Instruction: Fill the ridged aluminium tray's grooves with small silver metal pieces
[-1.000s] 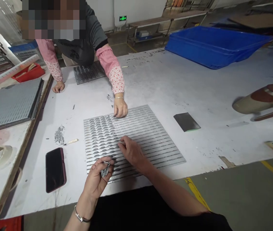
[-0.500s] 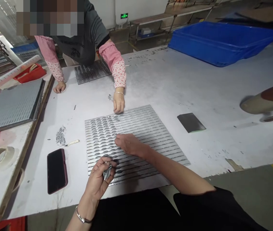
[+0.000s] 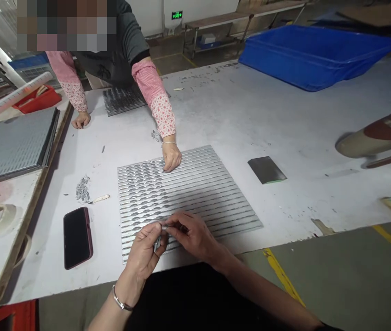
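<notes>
A flat grey panel (image 3: 212, 193) with long parallel ridges lies on the table before me. Small leaf-shaped grey pieces (image 3: 143, 178) sit in rows over its left part. Above the panel's near edge, my left hand (image 3: 143, 250) is closed around several such loose pieces, mostly hidden by the fingers. My right hand (image 3: 193, 234) meets its fingertips, pinching what looks like one small grey piece between the two hands. Across the panel, a co-worker's hand (image 3: 172, 160) touches its far edge; the other co-worker's hand (image 3: 81, 120) rests on the table.
Left of the panel lie a phone (image 3: 77, 238), a small knife (image 3: 99, 199) and a heap of grey pieces (image 3: 83, 188). A dark block (image 3: 267, 169), a blue tray (image 3: 306, 59) and a brown-handled object (image 3: 376, 138) are to the right. Stacked panels (image 3: 16, 142) stand far left.
My right hand has come back from the panel's middle to my left fingertips. The co-worker's hand has moved slightly onto the panel's far edge. The view has shifted a little.
</notes>
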The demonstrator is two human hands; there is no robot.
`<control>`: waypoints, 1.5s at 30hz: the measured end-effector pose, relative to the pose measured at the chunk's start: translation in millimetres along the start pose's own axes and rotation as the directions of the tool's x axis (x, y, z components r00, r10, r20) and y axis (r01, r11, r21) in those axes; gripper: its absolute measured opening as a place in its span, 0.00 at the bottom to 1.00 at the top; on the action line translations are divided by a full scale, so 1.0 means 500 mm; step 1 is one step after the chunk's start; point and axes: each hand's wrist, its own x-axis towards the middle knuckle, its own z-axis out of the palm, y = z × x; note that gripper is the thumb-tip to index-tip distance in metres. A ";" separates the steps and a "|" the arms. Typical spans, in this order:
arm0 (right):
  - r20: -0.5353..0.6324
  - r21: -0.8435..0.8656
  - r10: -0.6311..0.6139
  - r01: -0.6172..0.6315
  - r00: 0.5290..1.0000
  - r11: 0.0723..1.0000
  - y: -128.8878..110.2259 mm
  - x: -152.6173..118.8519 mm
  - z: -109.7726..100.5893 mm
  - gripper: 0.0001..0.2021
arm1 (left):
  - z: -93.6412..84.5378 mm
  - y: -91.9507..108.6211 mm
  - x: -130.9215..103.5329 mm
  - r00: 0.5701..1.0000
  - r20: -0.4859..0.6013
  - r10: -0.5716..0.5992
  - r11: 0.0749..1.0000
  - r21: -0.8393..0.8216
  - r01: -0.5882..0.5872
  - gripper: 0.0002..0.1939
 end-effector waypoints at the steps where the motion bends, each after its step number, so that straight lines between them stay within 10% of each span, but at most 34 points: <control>1: -0.032 0.017 0.012 -0.012 0.999 1.000 0.003 -0.010 0.006 0.06 | 0.006 -0.003 -0.002 1.000 -0.002 0.003 1.000 0.002 -0.003 0.19; 10: 0.054 0.449 0.361 -0.346 0.931 0.824 0.014 -0.048 0.024 0.10 | 0.015 -0.034 -0.018 0.997 0.041 -0.072 0.994 -0.075 0.075 0.18; 18: 0.024 -0.205 0.064 -0.058 0.998 0.977 0.095 0.046 -0.013 0.09 | -0.022 0.010 -0.022 0.993 -0.087 -0.076 0.993 -0.094 0.068 0.21; 30: 0.137 -0.551 0.244 -0.131 0.960 0.824 0.095 0.085 0.024 0.06 | -0.043 0.012 -0.010 0.999 -0.019 -0.035 0.995 -0.099 0.033 0.17; 39: 0.052 0.031 0.063 -0.065 0.997 0.997 0.014 -0.006 -0.001 0.07 | -0.007 -0.008 -0.022 0.996 -0.072 -0.053 0.998 -0.048 0.050 0.19; 45: 0.055 0.187 0.176 -0.183 0.983 0.965 -0.004 -0.057 0.009 0.06 | 0.012 -0.025 -0.028 0.999 0.030 -0.025 0.998 0.059 0.023 0.19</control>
